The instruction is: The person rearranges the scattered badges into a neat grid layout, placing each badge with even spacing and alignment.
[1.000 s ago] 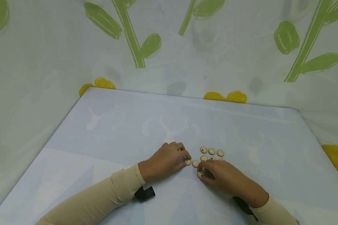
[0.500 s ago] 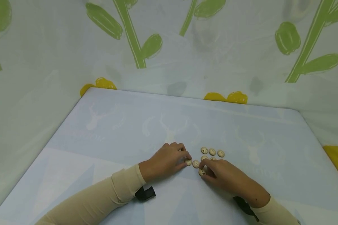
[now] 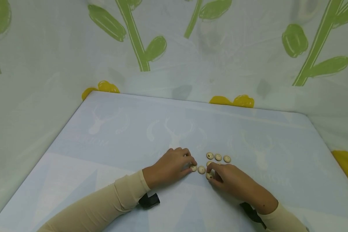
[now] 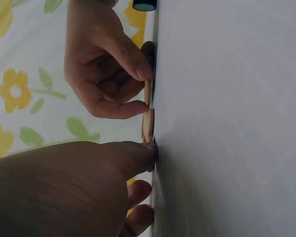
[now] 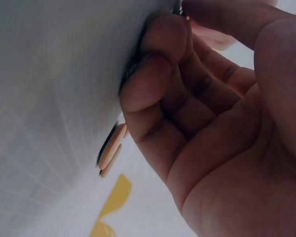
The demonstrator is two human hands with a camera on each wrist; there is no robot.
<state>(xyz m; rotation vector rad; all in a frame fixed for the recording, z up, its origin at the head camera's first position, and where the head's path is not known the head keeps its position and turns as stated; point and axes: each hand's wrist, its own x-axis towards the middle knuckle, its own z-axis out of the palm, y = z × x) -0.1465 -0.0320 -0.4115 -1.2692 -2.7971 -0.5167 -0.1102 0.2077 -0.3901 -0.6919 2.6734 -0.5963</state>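
Note:
Small round wooden discs with dark marks, much like buttons, lie on the pale blue patterned table in the head view. My right hand pinches one wooden disc between thumb and forefinger; the left wrist view shows this disc edge-on at the fingertips. My left hand pinches another wooden disc low on the tabletop. Between the two hands lies a loose disc. Behind my right hand a row of three discs lies farther back, and the fingers partly cover more discs nearer to me.
The table ends at a back edge against a curtain-like cloth printed with green leaves and yellow flowers. Black wrist devices sit below both forearms, close to the tabletop.
My right hand has slid its disc a little away from me and to the right, towards the grouped discs. My left hand stays where it was.

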